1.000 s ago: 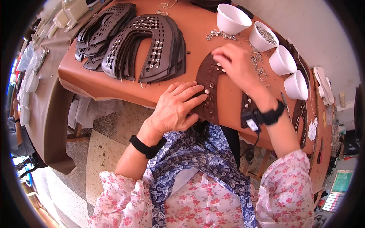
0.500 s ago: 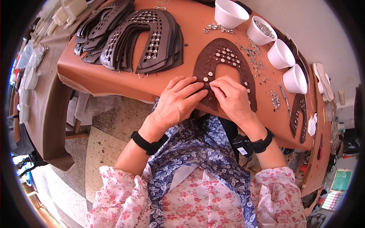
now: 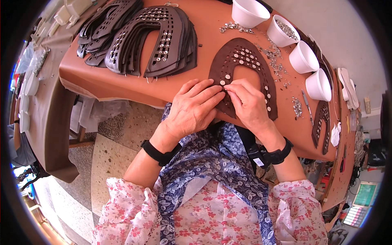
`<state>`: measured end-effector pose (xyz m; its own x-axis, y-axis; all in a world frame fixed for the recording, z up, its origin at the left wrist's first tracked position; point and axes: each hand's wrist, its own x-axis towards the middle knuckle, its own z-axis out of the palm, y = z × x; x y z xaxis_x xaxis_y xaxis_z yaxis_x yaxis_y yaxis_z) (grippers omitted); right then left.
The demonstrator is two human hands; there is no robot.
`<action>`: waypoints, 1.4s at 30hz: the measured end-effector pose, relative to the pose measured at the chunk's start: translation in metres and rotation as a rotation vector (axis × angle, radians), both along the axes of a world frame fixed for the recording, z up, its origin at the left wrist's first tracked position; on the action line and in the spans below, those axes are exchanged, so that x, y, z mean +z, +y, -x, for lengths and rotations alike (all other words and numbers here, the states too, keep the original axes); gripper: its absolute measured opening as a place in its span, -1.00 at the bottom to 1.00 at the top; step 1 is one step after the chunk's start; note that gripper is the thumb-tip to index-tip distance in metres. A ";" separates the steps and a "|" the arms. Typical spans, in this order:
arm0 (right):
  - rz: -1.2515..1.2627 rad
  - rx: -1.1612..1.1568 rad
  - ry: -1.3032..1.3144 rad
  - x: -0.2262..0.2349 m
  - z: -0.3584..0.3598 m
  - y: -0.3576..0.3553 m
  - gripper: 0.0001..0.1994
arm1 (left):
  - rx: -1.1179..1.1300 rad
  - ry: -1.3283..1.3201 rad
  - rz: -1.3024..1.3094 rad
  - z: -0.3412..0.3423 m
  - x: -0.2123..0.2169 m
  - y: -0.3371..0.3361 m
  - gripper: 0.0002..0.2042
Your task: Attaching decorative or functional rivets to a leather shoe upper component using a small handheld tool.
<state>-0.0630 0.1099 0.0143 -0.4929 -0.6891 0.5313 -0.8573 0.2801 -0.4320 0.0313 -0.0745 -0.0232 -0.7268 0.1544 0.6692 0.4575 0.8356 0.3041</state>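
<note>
A dark brown horseshoe-shaped leather piece (image 3: 241, 57) with rows of holes and silver studs lies on the tan table (image 3: 122, 85) right before me. My left hand (image 3: 194, 108) presses flat on its left leg near the table's front edge. My right hand (image 3: 247, 104) pinches at the same leg, fingertips meeting those of the left hand beside a silver stud (image 3: 222, 82). Whether a stud sits between the right fingertips is hidden.
A stack of similar studded leather pieces (image 3: 157, 38) lies at the back left. Several white cups (image 3: 304, 57), some holding studs, line the right side, with loose studs (image 3: 273, 57) scattered near them. Another brown piece (image 3: 320, 122) lies at the far right.
My right hand came back from the loose studs near the cups to the piece's left leg. The leather piece now lies more exposed, and both hands meet at one spot.
</note>
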 end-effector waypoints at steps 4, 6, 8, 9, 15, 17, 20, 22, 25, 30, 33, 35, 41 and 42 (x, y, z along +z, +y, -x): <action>-0.028 0.026 -0.003 0.002 0.001 0.003 -0.86 | 0.002 -0.009 0.000 0.000 0.000 0.000 -0.61; -0.028 0.040 0.005 0.003 0.000 0.005 -0.85 | 0.007 -0.016 0.002 -0.001 0.000 0.001 -0.61; -0.035 0.047 0.027 0.003 -0.002 0.006 -0.84 | 0.004 -0.016 -0.003 -0.001 0.000 0.001 -0.61; -0.040 0.049 0.045 0.004 -0.003 0.007 -0.83 | 0.003 -0.019 -0.008 -0.001 0.000 0.001 -0.61; -0.100 0.056 0.132 0.006 -0.004 0.009 -0.80 | 0.020 0.017 -0.030 -0.001 -0.003 0.001 -0.62; -0.126 0.060 0.131 0.008 -0.003 0.009 -0.81 | 0.022 0.014 -0.025 -0.001 -0.003 0.001 -0.61; -0.144 0.054 0.067 0.012 -0.002 0.010 -0.83 | 0.016 0.006 -0.019 -0.001 -0.003 0.001 -0.61; -0.131 0.053 0.009 0.017 -0.001 0.008 -0.84 | 0.013 0.002 -0.019 -0.002 -0.003 -0.001 -0.61; -0.132 0.087 -0.167 0.032 0.025 0.005 -0.90 | 0.005 0.014 -0.012 -0.002 -0.003 -0.002 -0.61; -0.116 -0.059 -0.141 0.044 0.099 -0.026 -0.82 | 0.020 0.036 0.011 -0.001 -0.006 -0.002 -0.61; -0.148 -0.180 -0.165 0.036 0.139 -0.055 -0.77 | 0.020 0.027 0.012 -0.003 -0.006 -0.002 -0.61; -0.177 -0.173 -0.176 0.031 0.156 -0.066 -0.75 | 0.015 0.026 0.021 -0.003 -0.005 -0.003 -0.61; -0.305 -0.331 -0.134 0.015 0.176 -0.092 -0.76 | 0.024 0.015 0.010 -0.003 -0.004 -0.002 -0.58; -0.305 -0.351 -0.153 0.014 0.180 -0.094 -0.76 | 0.021 0.016 0.023 -0.003 -0.004 -0.002 -0.58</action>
<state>-0.2428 0.0157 0.0282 -0.7800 -0.5804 0.2341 -0.6215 0.6743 -0.3989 0.0341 -0.0769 -0.0276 -0.7194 0.1547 0.6771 0.4447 0.8514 0.2780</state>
